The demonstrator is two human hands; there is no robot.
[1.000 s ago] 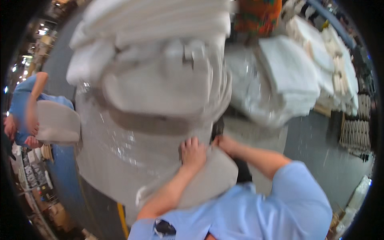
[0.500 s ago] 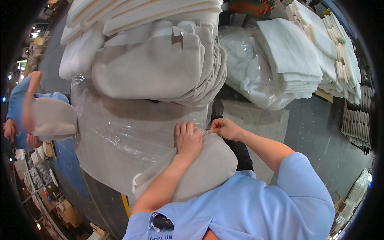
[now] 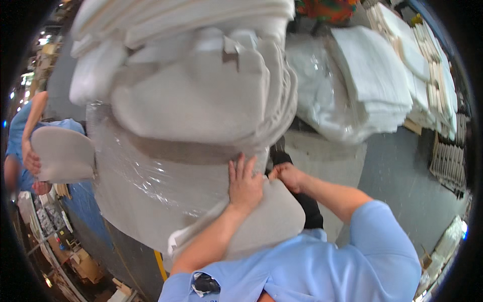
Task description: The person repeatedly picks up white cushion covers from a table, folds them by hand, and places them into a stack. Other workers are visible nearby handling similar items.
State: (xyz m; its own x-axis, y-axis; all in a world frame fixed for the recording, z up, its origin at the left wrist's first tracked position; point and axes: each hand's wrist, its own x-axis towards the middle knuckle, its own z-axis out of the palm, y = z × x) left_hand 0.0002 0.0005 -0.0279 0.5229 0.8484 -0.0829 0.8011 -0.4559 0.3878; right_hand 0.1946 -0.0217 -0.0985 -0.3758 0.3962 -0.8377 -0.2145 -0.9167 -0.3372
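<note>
A beige-grey fabric cushion cover [image 3: 274,214] with rounded corners lies against my front, at the near edge of the work surface. My left hand [image 3: 246,185] rests at its far edge with fingers stretched out and apart. Just right of it, my right hand [image 3: 291,177] is closed, pinching the cover's edge between thumb and fingers. The pinched bit of edge is mostly hidden by the fingers. A white tag or lining [image 3: 172,243] shows at the cover's left end, beside my left forearm.
Beyond my hands stands a stack of similar grey covers [image 3: 191,95], with white padding [image 3: 176,20] behind it. Clear plastic film [image 3: 151,176] covers the surface. White pads [image 3: 375,65] are piled at right. At left, a co-worker [image 3: 32,116] holds a grey piece [image 3: 63,153].
My left hand's fingers have spread. Both hands sit slightly lower and further right in the picture, still at the cover's edge. The co-worker's grey piece has turned and the arm has lowered onto it.
</note>
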